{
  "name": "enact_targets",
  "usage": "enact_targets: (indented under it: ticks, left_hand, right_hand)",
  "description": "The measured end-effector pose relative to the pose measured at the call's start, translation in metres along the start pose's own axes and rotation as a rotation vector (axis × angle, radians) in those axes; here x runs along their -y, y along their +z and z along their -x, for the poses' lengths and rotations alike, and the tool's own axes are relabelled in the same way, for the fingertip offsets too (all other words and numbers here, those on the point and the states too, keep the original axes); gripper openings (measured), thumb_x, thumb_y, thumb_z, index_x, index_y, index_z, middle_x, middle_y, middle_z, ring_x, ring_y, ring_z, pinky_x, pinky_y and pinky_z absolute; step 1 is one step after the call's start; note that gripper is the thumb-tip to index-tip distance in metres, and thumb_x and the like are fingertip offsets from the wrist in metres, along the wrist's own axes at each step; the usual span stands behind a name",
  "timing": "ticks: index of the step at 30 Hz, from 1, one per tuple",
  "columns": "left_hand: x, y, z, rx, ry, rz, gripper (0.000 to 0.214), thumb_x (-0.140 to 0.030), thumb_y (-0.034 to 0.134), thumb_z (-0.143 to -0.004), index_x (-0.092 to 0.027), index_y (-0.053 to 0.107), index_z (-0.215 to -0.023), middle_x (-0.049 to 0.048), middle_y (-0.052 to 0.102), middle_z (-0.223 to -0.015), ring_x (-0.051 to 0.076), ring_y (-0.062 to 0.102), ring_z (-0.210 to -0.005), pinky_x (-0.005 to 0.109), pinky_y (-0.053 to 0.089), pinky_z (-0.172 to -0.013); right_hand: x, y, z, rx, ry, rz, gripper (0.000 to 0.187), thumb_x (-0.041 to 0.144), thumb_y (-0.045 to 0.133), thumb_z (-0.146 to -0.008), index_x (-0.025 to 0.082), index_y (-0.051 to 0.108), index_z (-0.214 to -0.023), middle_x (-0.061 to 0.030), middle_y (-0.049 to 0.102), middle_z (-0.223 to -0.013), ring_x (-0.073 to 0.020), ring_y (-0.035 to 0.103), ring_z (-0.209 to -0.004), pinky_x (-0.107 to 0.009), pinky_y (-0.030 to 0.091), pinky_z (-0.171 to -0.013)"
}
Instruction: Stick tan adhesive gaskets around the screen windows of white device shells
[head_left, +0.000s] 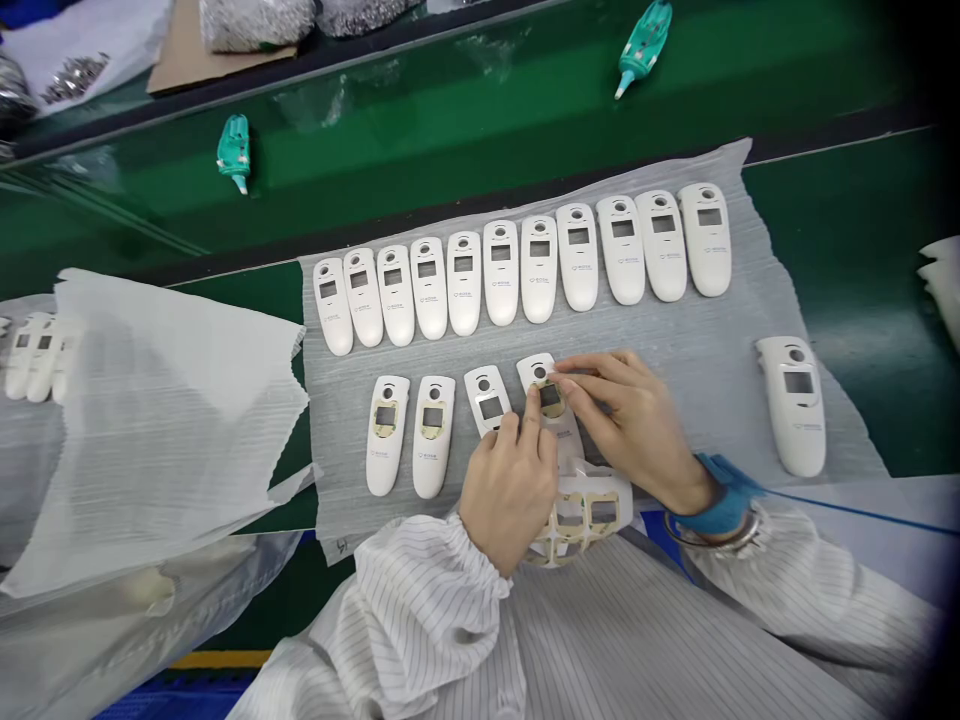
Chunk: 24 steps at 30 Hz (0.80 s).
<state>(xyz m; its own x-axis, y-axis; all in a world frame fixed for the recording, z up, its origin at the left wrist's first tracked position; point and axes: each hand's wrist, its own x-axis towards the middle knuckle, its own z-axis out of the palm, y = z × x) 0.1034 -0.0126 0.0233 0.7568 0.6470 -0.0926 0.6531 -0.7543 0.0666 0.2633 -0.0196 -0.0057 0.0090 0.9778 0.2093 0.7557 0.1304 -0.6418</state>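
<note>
My left hand [508, 490] rests its index fingertip on a white plastic device casing [537, 370] in the lower row. My right hand [630, 420] has its thumb and fingertips at that casing's window, on a tan adhesive frame [551, 400]. The pinch itself is partly hidden. Below both hands lies a white backing sheet with cut-outs [577, 515]. Two casings to the left show tan rings around their windows [409, 435]. A long row of several white casings [502, 272] lies above, on grey foam sheet [705, 380].
A loose white casing [793, 405] lies on the foam at right. Teal glue dispensers [643, 45] lie on the green workbench belt [450, 120]. A white foam sheet [165, 420] covers more casings at left. Bags [255, 20] sit at the top.
</note>
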Motion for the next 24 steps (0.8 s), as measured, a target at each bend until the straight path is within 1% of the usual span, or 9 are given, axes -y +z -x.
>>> enact_targets:
  ticks: [3,6,9,11,15,18,21,24]
  left_hand:
    - [0.0,0.0,0.001,0.014,-0.006,0.01,0.021,-0.008,0.041,-0.089,-0.012,0.061,-0.083,0.0135,0.049,-0.137,0.024,0.062,-0.091,0.035,0.056,-0.067]
    - [0.0,0.0,0.0,0.013,-0.01,0.007,0.021,-0.008,0.041,-0.088,-0.012,0.061,-0.083,0.0139,0.049,-0.137,0.024,0.061,-0.091,0.035,0.057,-0.066]
    - [0.001,0.0,0.0,0.021,0.002,0.001,0.019,-0.008,0.043,-0.087,-0.011,0.061,-0.084,0.0157,0.048,-0.137,0.024,0.062,-0.09,0.035,0.057,-0.066]
    - [0.001,0.0,0.0,0.024,0.0,0.005,0.019,-0.008,0.043,-0.087,-0.011,0.061,-0.084,0.0147,0.049,-0.138,0.024,0.061,-0.09,0.035,0.057,-0.067]
    - [0.001,0.003,0.002,-0.001,-0.015,0.021,0.016,-0.008,0.046,-0.087,-0.012,0.061,-0.085,0.0114,0.048,-0.139,0.023,0.06,-0.09,0.035,0.057,-0.067]
    - [0.001,0.005,0.003,-0.021,-0.013,0.03,0.016,-0.01,0.046,-0.088,-0.012,0.061,-0.085,0.0118,0.047,-0.139,0.024,0.06,-0.091,0.036,0.056,-0.066]
    - [0.002,0.005,0.003,-0.034,-0.021,0.032,0.018,-0.011,0.044,-0.089,-0.012,0.062,-0.086,0.0108,0.047,-0.14,0.025,0.059,-0.091,0.036,0.056,-0.066]
    - [0.002,0.004,0.002,-0.013,-0.018,0.039,0.02,-0.008,0.043,-0.089,-0.012,0.062,-0.087,0.0093,0.047,-0.14,0.024,0.059,-0.09,0.036,0.056,-0.065]
  right_hand:
    - [-0.002,0.001,0.001,0.01,0.064,-0.1,0.022,0.022,0.049,-0.095,0.021,0.07,-0.1,-0.0035,0.066,-0.105,-0.0208,0.057,-0.09,-0.04,0.046,-0.08]
    - [-0.005,0.0,0.003,-0.002,0.101,-0.148,0.023,0.023,0.049,-0.095,0.024,0.069,-0.105,-0.0021,0.066,-0.109,-0.0208,0.058,-0.096,-0.039,0.046,-0.084]
    - [-0.01,-0.002,0.005,-0.036,0.171,-0.177,0.022,0.024,0.05,-0.094,0.025,0.068,-0.107,-0.0013,0.067,-0.108,-0.0207,0.059,-0.099,-0.039,0.048,-0.086]
    - [-0.014,-0.004,0.006,-0.028,0.185,-0.175,0.019,0.025,0.053,-0.093,0.026,0.068,-0.104,-0.0009,0.067,-0.105,-0.0207,0.059,-0.098,-0.039,0.049,-0.085]
    - [-0.017,-0.003,0.009,-0.004,0.088,-0.145,0.013,0.022,0.057,-0.09,0.024,0.068,-0.097,-0.0024,0.065,-0.101,-0.0202,0.059,-0.096,-0.039,0.049,-0.084]
    - [-0.014,-0.002,0.011,-0.016,-0.004,-0.061,0.018,0.019,0.055,-0.09,0.023,0.066,-0.103,-0.0054,0.062,-0.102,-0.021,0.057,-0.095,-0.039,0.048,-0.083]
    - [-0.009,-0.001,0.01,0.018,-0.104,0.068,0.021,0.016,0.054,-0.09,0.02,0.066,-0.107,-0.0078,0.06,-0.106,-0.0208,0.053,-0.09,-0.037,0.047,-0.079]
    - [-0.008,-0.001,0.009,0.052,-0.184,0.185,0.023,0.016,0.054,-0.089,0.019,0.066,-0.109,-0.0084,0.06,-0.107,-0.0218,0.051,-0.088,-0.037,0.046,-0.077]
